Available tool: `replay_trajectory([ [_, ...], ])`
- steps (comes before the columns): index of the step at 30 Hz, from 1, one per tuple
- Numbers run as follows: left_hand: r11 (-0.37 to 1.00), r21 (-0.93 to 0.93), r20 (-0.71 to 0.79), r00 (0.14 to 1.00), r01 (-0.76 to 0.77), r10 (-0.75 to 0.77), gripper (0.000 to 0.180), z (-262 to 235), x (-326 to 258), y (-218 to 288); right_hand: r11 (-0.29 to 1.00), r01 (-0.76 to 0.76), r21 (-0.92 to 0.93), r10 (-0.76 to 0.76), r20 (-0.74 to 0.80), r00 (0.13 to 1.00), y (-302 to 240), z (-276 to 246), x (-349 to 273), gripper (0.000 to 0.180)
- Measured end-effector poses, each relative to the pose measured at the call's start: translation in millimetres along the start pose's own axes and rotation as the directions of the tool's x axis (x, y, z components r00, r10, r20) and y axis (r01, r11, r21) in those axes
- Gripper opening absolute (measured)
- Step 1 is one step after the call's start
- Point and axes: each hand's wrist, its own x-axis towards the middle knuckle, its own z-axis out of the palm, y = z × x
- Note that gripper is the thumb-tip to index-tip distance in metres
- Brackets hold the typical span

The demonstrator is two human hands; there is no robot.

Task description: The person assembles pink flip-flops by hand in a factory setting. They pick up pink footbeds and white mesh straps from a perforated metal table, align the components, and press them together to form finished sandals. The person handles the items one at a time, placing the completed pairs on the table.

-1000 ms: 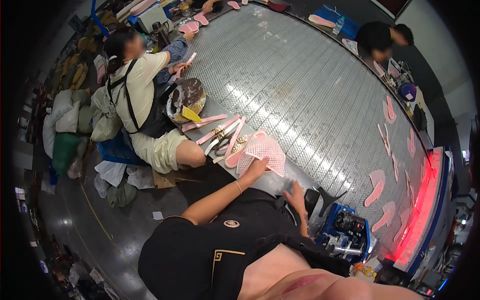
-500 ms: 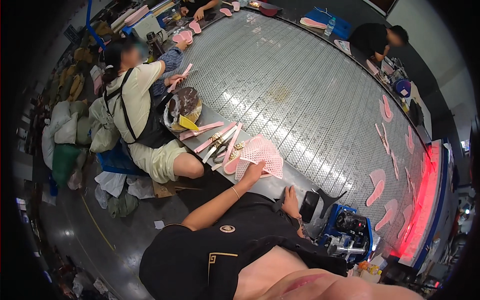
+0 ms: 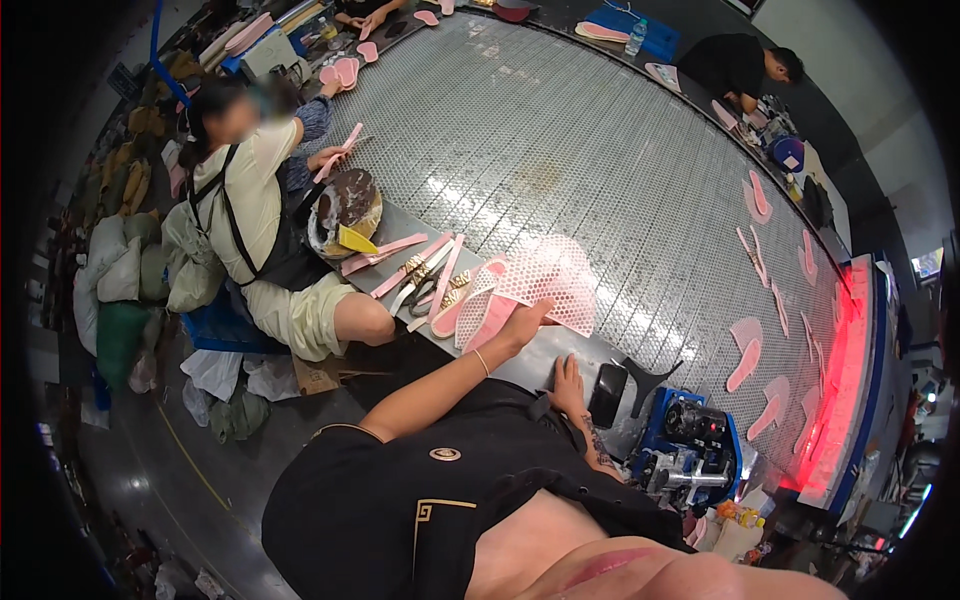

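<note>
My left hand (image 3: 526, 324) pinches the near edge of a pink mesh fabric piece (image 3: 550, 275), held over the metal ledge and the conveyor's near edge. Next to that hand, pink sole-shaped pieces (image 3: 488, 325) lie overlapping with more mesh, partly hidden by my hand and the held piece. Farther left are pink and white straps (image 3: 448, 275), some with gold-coloured trim. My right hand (image 3: 568, 384) rests on the ledge (image 3: 545, 350) with fingers stretched out, holding nothing. Just right of it lies a black phone (image 3: 607, 394).
A wide metal mesh conveyor (image 3: 540, 150) fills the middle, with pink pieces along its right side by a red-glowing unit (image 3: 845, 370). A glue-smeared tub (image 3: 345, 210) stands left, near a seated co-worker (image 3: 245, 190) holding pink strips. A blue machine (image 3: 690, 445) stands at right.
My left hand has shifted right with the mesh piece, uncovering more of the pink sole-shaped pieces. My right hand stays on the ledge; the whole view has shifted slightly.
</note>
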Motion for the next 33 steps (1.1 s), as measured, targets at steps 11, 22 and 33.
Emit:
replay_trajectory([
  [11, 0.981, 0.165, 0.018, 0.994, 0.106, -0.11, 0.035, -1, 6, -41, 1.0, -0.015, -0.003, 0.015, 0.006, 1.0, -3, 2, 0, 0.111],
  [22, 0.99, -0.017, 0.011, 0.99, 0.138, -0.138, 0.034, -1, -14, -46, 0.061, -0.262, 0.963, 0.035, 0.261, 0.965, -8, -40, 1, 0.057],
  [33, 0.926, 0.045, 0.209, 0.903, 0.374, -0.375, 0.033, 10, 24, -48, -0.346, 0.2, 0.917, 0.332, -0.08, 0.94, -29, -121, -13, 0.042],
])
